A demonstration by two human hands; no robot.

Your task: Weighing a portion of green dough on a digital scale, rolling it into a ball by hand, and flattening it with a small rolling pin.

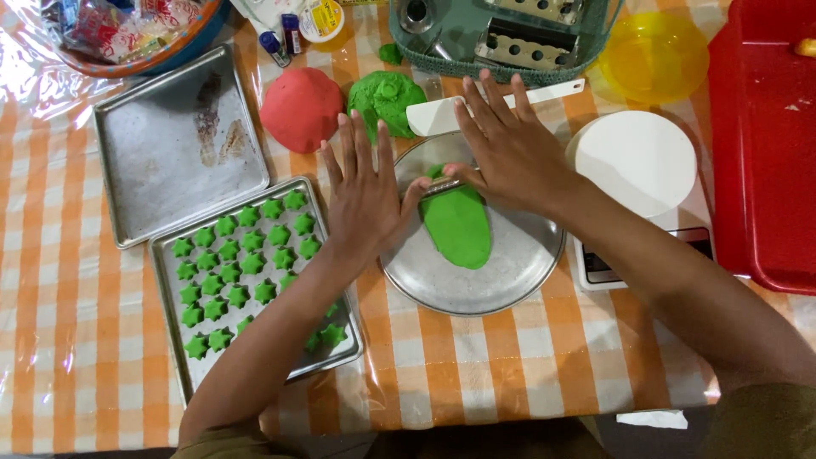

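Checked orange table (76,280): two baking trays (174,144) left, round plate (510,272) centre, scale (646,170) and red tray (765,144) right, dough balls (302,109) far.

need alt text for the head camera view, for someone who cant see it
Two bare hands, left hand and right hand, press a thin metal roller over flattened green dough on a round metal plate. To the left, a baking tray holds green star-shaped pieces.
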